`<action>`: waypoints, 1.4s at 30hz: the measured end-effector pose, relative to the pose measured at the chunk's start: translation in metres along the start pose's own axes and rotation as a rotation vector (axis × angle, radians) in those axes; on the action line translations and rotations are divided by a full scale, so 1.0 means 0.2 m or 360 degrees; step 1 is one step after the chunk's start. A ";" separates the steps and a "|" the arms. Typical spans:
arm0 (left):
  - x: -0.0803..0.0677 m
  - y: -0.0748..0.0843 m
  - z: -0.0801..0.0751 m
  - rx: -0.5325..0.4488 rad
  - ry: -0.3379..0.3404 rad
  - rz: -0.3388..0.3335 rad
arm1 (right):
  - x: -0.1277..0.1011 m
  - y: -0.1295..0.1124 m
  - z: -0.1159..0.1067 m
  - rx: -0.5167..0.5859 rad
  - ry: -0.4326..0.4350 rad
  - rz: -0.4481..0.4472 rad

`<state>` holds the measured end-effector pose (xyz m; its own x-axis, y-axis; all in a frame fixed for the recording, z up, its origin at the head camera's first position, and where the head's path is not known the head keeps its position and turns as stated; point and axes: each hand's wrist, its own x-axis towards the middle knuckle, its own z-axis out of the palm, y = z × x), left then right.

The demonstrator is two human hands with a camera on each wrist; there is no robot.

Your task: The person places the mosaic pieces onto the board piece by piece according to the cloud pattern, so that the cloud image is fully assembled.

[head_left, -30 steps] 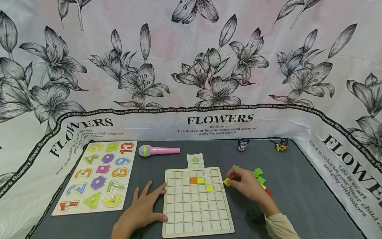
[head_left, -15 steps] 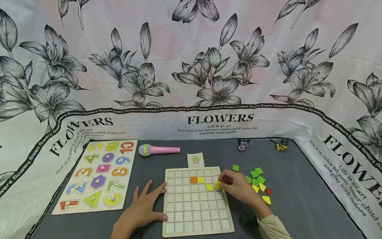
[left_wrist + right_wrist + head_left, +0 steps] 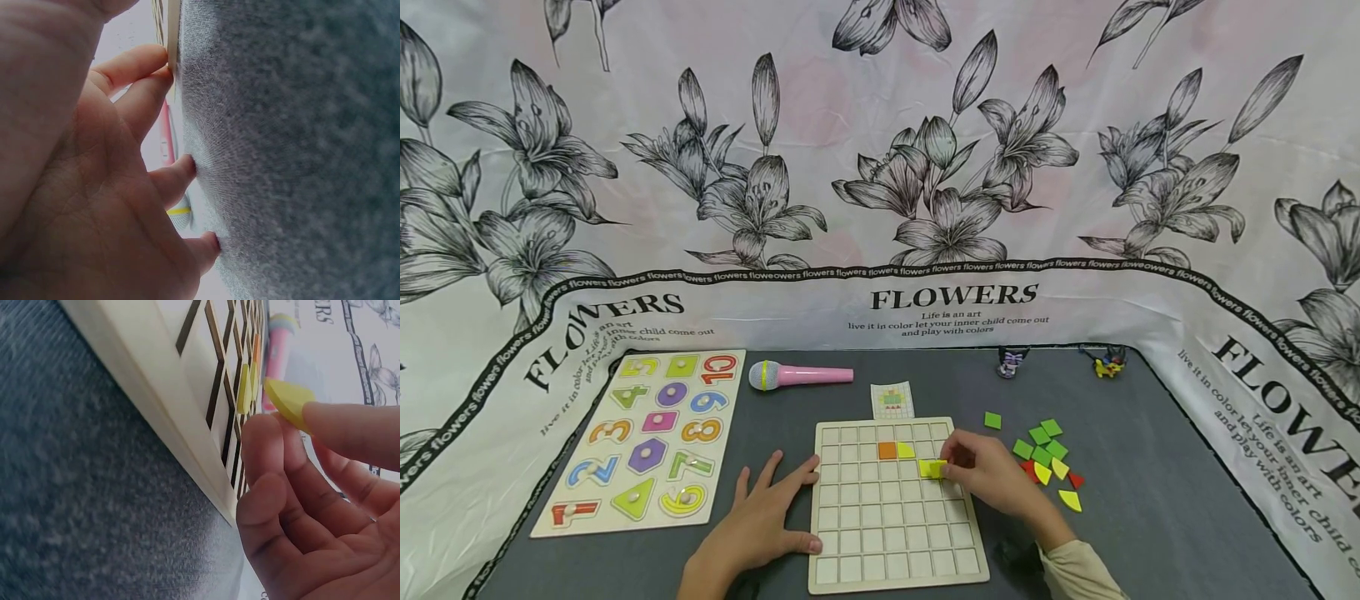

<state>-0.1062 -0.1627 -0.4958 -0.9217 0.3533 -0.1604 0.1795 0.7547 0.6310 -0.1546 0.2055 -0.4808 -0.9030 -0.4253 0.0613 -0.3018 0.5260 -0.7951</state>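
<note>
A wooden grid board (image 3: 895, 533) lies on the grey tabletop, with an orange tile (image 3: 887, 451) and two yellow tiles (image 3: 906, 452) set in its upper cells. My right hand (image 3: 977, 475) pinches a yellow tile (image 3: 937, 468) (image 3: 287, 400) just over the board, next to a placed yellow tile (image 3: 927, 467). My left hand (image 3: 760, 525) lies flat on the cloth with spread fingers (image 3: 150, 81), its fingertips touching the board's left edge (image 3: 172, 31).
Loose green, yellow and red tiles (image 3: 1047, 462) are scattered right of the board. A pattern card (image 3: 892, 402) sits behind it, a pink toy microphone (image 3: 797, 376) and a number puzzle board (image 3: 651, 442) to the left. Two small figures (image 3: 1013, 362) stand at the back.
My right hand carried the yellow tile leftward from the loose pile onto the board, beside the placed yellow tile. The left hand has stayed put.
</note>
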 end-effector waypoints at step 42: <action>-0.01 0.02 -0.01 0.0001 0.0018 -0.0001 | 0.02 -0.02 0.09 -0.0234 -0.0060 -0.0001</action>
<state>-0.1050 -0.1616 -0.4907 -0.9257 0.3465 -0.1521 0.1791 0.7553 0.6304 -0.1513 0.1873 -0.4882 -0.8915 -0.4516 0.0371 -0.3465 0.6266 -0.6980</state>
